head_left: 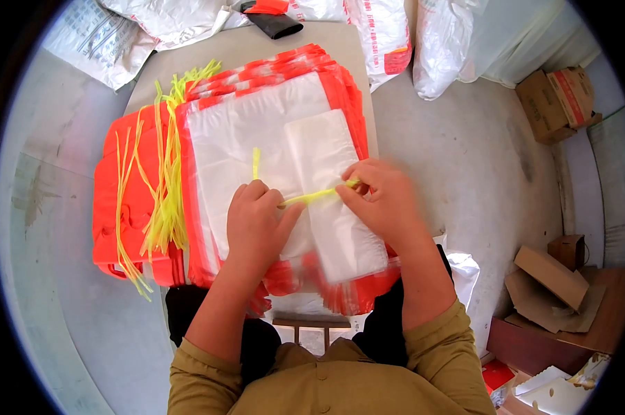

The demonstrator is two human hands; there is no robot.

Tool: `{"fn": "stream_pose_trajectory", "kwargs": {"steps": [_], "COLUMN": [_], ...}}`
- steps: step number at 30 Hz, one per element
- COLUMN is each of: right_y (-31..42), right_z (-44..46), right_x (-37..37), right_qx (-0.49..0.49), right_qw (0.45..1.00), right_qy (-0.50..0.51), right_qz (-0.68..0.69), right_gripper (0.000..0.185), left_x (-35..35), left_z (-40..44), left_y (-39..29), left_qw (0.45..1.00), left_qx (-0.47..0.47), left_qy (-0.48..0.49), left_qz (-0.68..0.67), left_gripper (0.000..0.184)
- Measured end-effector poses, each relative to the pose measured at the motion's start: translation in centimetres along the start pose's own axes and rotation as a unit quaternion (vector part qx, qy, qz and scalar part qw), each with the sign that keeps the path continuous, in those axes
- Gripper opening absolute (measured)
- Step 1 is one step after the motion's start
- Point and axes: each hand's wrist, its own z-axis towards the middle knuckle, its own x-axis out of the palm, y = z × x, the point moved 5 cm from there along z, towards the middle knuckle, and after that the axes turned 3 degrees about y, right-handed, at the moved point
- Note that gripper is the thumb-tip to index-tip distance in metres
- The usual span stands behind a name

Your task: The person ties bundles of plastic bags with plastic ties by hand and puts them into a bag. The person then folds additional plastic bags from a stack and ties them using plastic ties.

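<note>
A yellow plastic strip (317,196) is stretched between my two hands. Its left part is pinched in my left hand (258,216), and a loose end sticks up beyond those fingers. My right hand (379,200) pinches the other end between thumb and fingers. Beneath the strip lies a folded clear plastic bag (326,152), slanting across a thick stack of red-edged clear plastic bags (257,114). A bundle of similar yellow strips (166,200) hangs along the left side of the stack, over a red padded item (122,200).
White printed sacks (378,38) stand beyond the table (326,38), with a black and red wrapper (274,22) at its far edge. At right are a cardboard box (558,104) and flattened cardboard (554,283). A stool (311,323) shows between my legs.
</note>
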Motion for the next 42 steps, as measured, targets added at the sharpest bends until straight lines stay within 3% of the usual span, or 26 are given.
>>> {"fn": "stream_pose_trajectory", "kwargs": {"steps": [7,13,17,22,25,28,31,32,35,36,39,41,42], "right_y": [1.1,-0.5,-0.5,1.0,1.3,0.9,0.7,0.6,0.3,0.3,0.2,0.5,0.7], "right_z": [0.8,1.0,0.8,0.4,0.4,0.4,0.4,0.4,0.3,0.4,0.3,0.3,0.4], "right_x": [3.1,4.4,4.5,4.2,4.3,4.4,4.3,4.3,4.6,4.8,5.1,5.1,4.8], "right_qx": [-0.004,-0.003,-0.003,-0.080,-0.128,-0.130,-0.119,-0.117,-0.161,-0.163,-0.158,-0.145,-0.102], "right_qw": [0.997,0.994,0.995,0.991,0.988,0.988,0.990,0.990,0.983,0.982,0.980,0.980,0.983], "right_qy": [0.073,0.106,0.096,0.103,0.080,0.075,0.081,0.084,0.083,0.094,0.120,0.131,0.144], "right_qz": [0.030,0.011,-0.002,-0.024,-0.032,-0.020,0.000,0.007,0.018,0.018,0.021,0.024,0.050], "right_gripper": [0.013,0.017,0.018,0.014,0.012,0.013,0.013,0.013,0.012,0.013,0.014,0.015,0.014], "left_x": [0.4,-1.3,-0.7,-0.4,-0.4,-0.4,-0.9,-1.0,-0.9,-0.2,0.8,0.7,0.8], "left_z": [0.0,0.3,-0.1,-0.4,-0.5,-0.8,-0.9,-0.4,0.2,0.0,-0.5,-0.3,-0.4], "left_y": [0.2,-0.7,-0.2,-0.5,-1.0,-0.6,1.0,1.5,-0.2,-0.3,0.2,0.1,0.5], "left_qw": [1.000,0.995,0.989,0.976,0.967,0.914,0.850,0.896,0.966,0.969,0.967,0.960,0.954], "left_qx": [-0.004,0.051,0.012,-0.023,0.036,0.032,-0.182,-0.136,-0.016,-0.001,-0.037,-0.083,-0.112], "left_qy": [0.001,-0.075,-0.012,0.047,0.089,0.078,0.018,0.019,0.032,0.016,0.077,0.067,0.076], "left_qz": [0.003,-0.035,-0.149,-0.211,-0.236,-0.397,-0.494,-0.423,-0.257,-0.247,-0.239,-0.257,-0.267], "left_gripper": [0.021,0.010,0.011,0.013,0.015,0.028,0.036,0.046,0.047,0.040,0.026,0.014,0.013]}}
